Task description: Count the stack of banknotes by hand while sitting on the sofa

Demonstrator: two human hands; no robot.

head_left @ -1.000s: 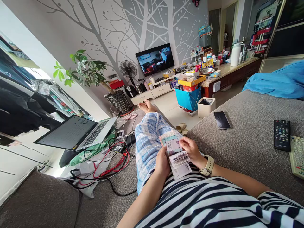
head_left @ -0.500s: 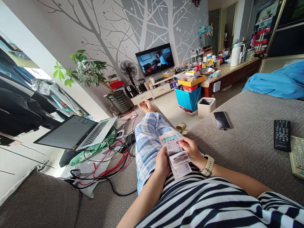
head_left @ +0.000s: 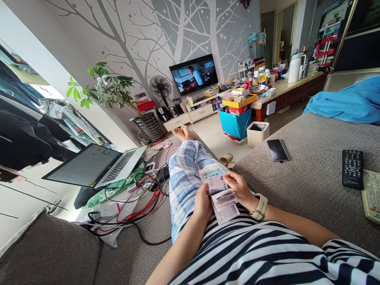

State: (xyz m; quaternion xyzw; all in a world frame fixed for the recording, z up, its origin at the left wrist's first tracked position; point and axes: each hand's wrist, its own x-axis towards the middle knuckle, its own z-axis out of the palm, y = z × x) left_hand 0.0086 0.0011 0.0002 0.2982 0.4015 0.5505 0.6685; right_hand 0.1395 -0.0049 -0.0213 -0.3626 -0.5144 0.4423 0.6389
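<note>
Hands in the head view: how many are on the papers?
2: the left hand grips the papers at their left edge, and the right hand pinches a white slip among them, upper right. Parts of both hands are hidden.

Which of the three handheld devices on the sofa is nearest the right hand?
The dark-screened phone is nearest the right hand; the black remote lies farther off, and the pale, button-covered device farther still, cut by the picture's edge.

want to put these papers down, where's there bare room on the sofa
The sofa is bare between the phone and the black remote, and between the phone and the blue cloth. Left of the legs, a laptop and tangled cables crowd it.
</note>
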